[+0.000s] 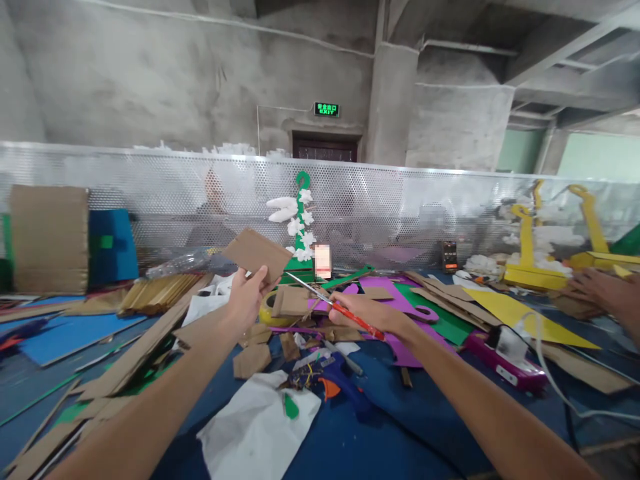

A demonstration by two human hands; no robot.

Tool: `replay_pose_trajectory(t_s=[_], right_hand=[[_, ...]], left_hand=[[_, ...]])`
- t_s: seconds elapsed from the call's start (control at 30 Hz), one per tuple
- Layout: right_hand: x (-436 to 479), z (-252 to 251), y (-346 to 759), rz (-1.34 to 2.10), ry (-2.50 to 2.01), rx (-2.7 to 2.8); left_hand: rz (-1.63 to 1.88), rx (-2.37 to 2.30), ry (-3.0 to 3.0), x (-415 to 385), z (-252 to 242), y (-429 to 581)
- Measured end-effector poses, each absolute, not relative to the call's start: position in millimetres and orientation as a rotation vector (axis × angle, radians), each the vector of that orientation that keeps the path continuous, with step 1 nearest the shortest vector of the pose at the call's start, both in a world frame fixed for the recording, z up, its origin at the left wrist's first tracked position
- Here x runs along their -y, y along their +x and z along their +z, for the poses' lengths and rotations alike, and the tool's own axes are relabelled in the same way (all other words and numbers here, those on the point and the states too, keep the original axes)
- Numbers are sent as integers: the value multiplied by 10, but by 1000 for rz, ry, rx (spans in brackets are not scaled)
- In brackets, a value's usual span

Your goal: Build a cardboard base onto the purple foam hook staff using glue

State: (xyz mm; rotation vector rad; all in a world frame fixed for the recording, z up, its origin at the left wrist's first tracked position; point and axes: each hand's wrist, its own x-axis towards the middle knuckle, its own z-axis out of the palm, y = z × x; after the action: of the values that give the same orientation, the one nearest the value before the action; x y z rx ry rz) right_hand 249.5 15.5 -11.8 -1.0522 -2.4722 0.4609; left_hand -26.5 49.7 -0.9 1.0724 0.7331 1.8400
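In my left hand (249, 293) is a flat piece of brown cardboard (260, 252), pinched at its lower edge between thumb and fingers. My right hand (357, 312) grips a pair of red-handled scissors (356, 320), seen nearly edge-on. Their metal blades point up and left, and the tips are close to the cardboard's lower right corner. Under my hands lie cardboard scraps (253, 360), a roll of yellow tape (270, 308) and purple sheet pieces (400, 340). A blue glue gun (345, 383) with an orange trigger rests on the table nearer to me.
A green stand with white flower shapes (301, 227) rises behind my hands, before a perforated metal screen (390, 220). White paper (260, 427) lies in front. Cardboard strips (145, 340) cover the left; a magenta device (507, 363) with a cable and another person's hand (600, 290) are at right.
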Motion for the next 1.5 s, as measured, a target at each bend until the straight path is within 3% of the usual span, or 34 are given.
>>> replay_pose_trajectory(t_s=[1.5], right_hand=[[-112, -157, 2300, 377, -1111, 2309]], left_hand=[[1711, -725, 1207, -389, -50, -157]])
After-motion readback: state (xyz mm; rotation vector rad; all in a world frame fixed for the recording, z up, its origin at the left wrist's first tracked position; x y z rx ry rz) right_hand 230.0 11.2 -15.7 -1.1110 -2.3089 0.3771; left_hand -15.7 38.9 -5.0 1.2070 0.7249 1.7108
